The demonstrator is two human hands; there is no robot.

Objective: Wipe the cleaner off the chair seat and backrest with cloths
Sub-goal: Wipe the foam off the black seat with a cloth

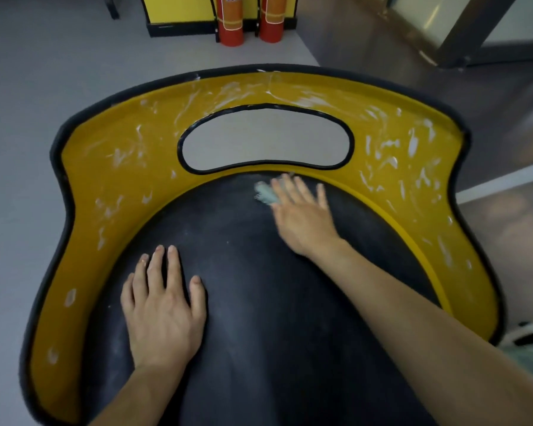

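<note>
A chair fills the view, with a black seat (259, 302) and a curved yellow backrest (111, 167) that has an oval cut-out. White streaks of cleaner (391, 149) cover the backrest, thickest at the top and right. My left hand (163, 305) rests flat on the left part of the seat, fingers straight. Blurred by motion, my right hand (302, 210) lies at the back of the seat with fingers spread. It presses a small pale grey-green cloth (265, 193) that shows at its fingertips.
Two red fire extinguishers (231, 23) stand on the grey floor (43, 72) beyond the chair, next to a yellow and black cabinet (179, 13). A glass door frame (462, 29) is at the upper right. A pale cloth-like thing (530, 352) lies on the floor at the right edge.
</note>
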